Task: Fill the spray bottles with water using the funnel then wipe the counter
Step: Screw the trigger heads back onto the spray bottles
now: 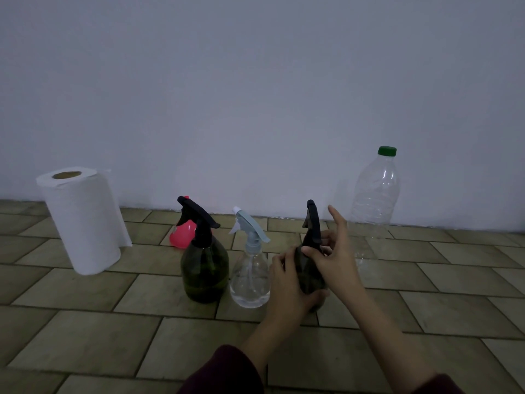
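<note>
Right now both hands work on one dark green plastic spray bottle w/ a black trigger head [311,260], just right of frame centre on the tan tiled counter [113,331]. Left hand [287,288] wraps the bottle's body from the left side, fingers curled round it, thumb up near the shoulder. Right hand [331,257] pinches the black collar at the neck btwn thumb and middle fingers; its index finger sticks up straight, clear of the bottle. Trigger head sits on top, nozzle pointing away toward the wall. Can't tell if the head is screwed tight or loose, and liquid level inside is hidden by the hands.

Just left of it stands a clear plastic spray bottle w/ a pale blue trigger head [250,274], upright, near the left hand; water shows in its lower part. Further left, beside that one, a second dark green spray bottle w/ black trigger [204,268], upright, head on. Behind it, partly hidden, a pink plastic funnel [181,233] lies on the counter close to the wall.

At left of frame, a white paper towel roll [82,220] stands on end, a loose sheet hanging off its right side. At right, against the grey-white wall [255,81], a big clear plastic water bottle w/ green cap [375,191] stands upright, cap on, looking nearly empty. Dark maroon sleeves [227,371] show at bottom edge.
</note>
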